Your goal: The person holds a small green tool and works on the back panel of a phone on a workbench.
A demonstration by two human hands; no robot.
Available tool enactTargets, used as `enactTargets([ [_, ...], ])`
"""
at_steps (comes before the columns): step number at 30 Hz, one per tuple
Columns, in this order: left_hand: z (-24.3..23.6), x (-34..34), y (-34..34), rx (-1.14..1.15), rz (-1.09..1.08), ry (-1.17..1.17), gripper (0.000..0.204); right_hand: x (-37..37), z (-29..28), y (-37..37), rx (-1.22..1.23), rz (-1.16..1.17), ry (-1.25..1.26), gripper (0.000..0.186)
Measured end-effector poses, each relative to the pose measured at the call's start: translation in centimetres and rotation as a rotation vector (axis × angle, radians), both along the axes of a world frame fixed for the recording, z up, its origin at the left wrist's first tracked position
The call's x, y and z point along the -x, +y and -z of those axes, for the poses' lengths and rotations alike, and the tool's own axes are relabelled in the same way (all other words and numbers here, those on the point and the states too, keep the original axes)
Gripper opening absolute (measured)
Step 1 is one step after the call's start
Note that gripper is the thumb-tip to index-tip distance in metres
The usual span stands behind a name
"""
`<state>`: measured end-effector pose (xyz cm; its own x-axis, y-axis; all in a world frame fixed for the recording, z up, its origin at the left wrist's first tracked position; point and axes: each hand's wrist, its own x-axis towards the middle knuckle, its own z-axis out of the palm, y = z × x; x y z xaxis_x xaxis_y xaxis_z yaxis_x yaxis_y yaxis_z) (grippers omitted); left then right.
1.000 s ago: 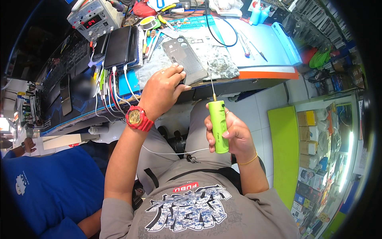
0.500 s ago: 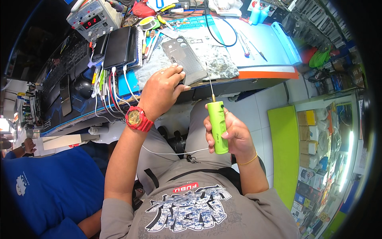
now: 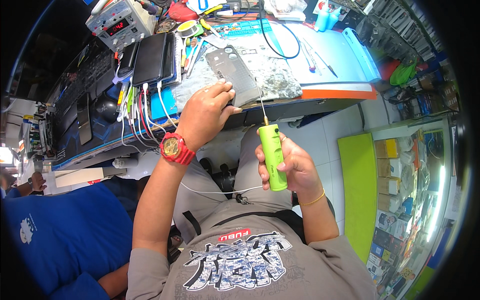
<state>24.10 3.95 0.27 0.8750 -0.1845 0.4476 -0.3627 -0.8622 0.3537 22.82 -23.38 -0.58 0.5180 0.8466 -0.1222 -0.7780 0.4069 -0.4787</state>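
A grey phone [image 3: 234, 75], camera end away from me, lies on a stained grey work mat [image 3: 285, 80] at the near edge of the bench. My left hand [image 3: 207, 107] grips its near left edge, fingers bent over it and thumb stretched to the right. In my right hand [image 3: 295, 162] is a bright green corded handheld tool [image 3: 273, 157], held upright in my closed fingers. Its thin metal shaft [image 3: 262, 102] points away from me, with the tip beside the phone's right edge; whether they touch I cannot tell. A white cable [image 3: 220, 192] runs across my lap towards the tool.
Black devices [image 3: 148, 57] with white charging cables [image 3: 145, 107] stand left of the mat. Behind them is a power supply [image 3: 120, 25] with a red display. A black cable loop [image 3: 280, 54] and thin tools [image 3: 320, 62] lie to the right. A person in blue [image 3: 75, 235] is at my left.
The green tool has tilted slightly left, and its shaft tip has come closer to the phone's right edge. My left hand stays on the phone. The power supply's reading has changed.
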Motion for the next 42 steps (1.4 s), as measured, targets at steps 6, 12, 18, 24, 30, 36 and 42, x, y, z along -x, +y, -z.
enactTargets([
  [6,0.4,-0.1,0.1,-0.007,0.004,-0.041,0.032,-0.1,-0.2,0.1,-0.005,-0.011,0.004,0.073],
  [12,0.2,0.0,0.1,-0.007,-0.007,-0.005,0.033,-0.1,-0.3,0.1,-0.007,-0.019,0.006,0.071],
  [18,0.2,0.0,0.2,-0.004,0.001,0.004,0.033,0.0,-0.2,0.2,-0.015,-0.016,0.013,0.076],
  [24,0.0,0.1,0.1,-0.004,-0.006,0.005,0.034,0.1,-0.1,0.2,0.002,-0.016,-0.022,0.082],
  [30,0.0,0.1,0.1,0.0,-0.003,0.008,0.035,0.1,-0.1,0.3,0.024,-0.027,-0.03,0.085],
  [36,0.1,0.1,0.0,0.023,0.004,-0.021,0.039,0.2,-0.4,0.5,0.178,0.071,-0.058,0.045],
  [42,0.0,0.0,-0.1,0.026,-0.012,-0.007,0.04,1.0,1.2,0.8,0.739,0.136,-0.423,0.046],
])
